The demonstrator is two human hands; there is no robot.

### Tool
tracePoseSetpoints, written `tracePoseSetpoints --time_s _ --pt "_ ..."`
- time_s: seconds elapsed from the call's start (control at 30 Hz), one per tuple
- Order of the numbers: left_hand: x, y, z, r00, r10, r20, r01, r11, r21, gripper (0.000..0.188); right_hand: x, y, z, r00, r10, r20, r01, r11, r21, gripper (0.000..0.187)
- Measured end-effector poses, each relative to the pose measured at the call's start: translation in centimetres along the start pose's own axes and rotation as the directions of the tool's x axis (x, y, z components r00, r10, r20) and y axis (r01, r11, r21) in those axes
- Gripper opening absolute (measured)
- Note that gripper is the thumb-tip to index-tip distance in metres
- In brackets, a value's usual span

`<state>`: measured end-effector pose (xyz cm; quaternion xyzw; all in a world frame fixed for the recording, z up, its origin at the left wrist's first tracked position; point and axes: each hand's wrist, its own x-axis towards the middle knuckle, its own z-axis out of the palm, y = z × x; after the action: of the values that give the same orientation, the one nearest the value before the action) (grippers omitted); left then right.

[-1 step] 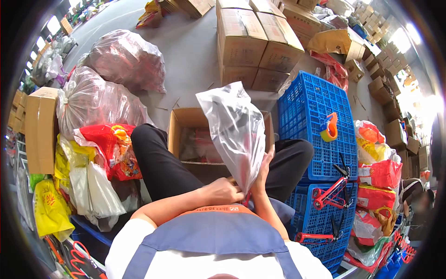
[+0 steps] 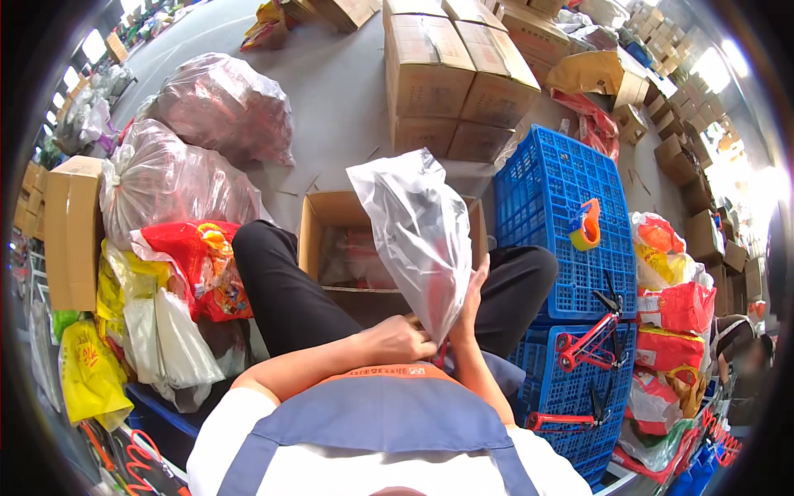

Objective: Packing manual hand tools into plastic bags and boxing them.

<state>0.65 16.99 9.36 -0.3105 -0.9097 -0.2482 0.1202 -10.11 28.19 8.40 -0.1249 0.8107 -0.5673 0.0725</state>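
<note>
A clear plastic bag [image 2: 413, 223] stands up in front of my chest, its upper end leaning left over an open cardboard box [image 2: 310, 240]. My left hand [image 2: 403, 341] pinches the bag's narrow lower end, fingers curled. Along the bag's right side my right hand [image 2: 470, 310] is wrapped, thumb uppermost. Something red shows faintly through the lower part of the bag, and a bit of red is visible between my wrists; I cannot make out what it is. Inside the box, between my knees, lie clear plastic packages with reddish contents.
Blue plastic crates [image 2: 542, 194] stand at my right, carrying a tape dispenser [image 2: 586, 227] and red-and-black tools [image 2: 589, 341]. Large stuffed clear sacks [image 2: 223, 103] and a yellow bag [image 2: 91, 368] are on the left. Stacked cartons [image 2: 430, 78] stand ahead; red packages [image 2: 676, 310] lie far right.
The top of the bag has dipped slightly. Both hands keep their places.
</note>
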Motion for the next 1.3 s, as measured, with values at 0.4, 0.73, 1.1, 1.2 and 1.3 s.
tracePoseSetpoints --time_s 0.4,0.73,1.1,1.2,1.3 --pt "-8.2 -0.1 -4.2 0.693 -0.549 0.468 0.565 0.816 0.12 0.007 -8.1 4.7 -4.9 0.919 0.259 0.298 -0.381 0.781 0.494 0.022" --pt "1.0 -3.4 -2.6 0.546 -0.727 0.415 0.812 0.337 -0.477 0.043 -9.4 -2.7 -9.6 0.568 0.505 0.65 -0.195 0.85 -0.49 0.028" --pt "-1.6 0.9 3.1 0.803 -0.406 0.436 0.594 0.59 -0.547 0.082 0.9 1.6 -7.9 0.133 -0.41 0.902 0.927 0.374 0.033 0.046" --pt "-2.5 1.7 -1.6 0.71 -0.552 0.438 0.701 0.49 -0.518 0.054 4.1 3.0 -3.1 -0.092 -0.327 0.94 0.918 0.339 0.207 0.025" --pt "-5.6 -0.6 -6.4 0.759 -0.64 -0.12 0.514 0.703 -0.492 0.024 7.5 1.0 -0.5 0.084 -0.373 0.924 0.919 0.388 0.074 0.029"
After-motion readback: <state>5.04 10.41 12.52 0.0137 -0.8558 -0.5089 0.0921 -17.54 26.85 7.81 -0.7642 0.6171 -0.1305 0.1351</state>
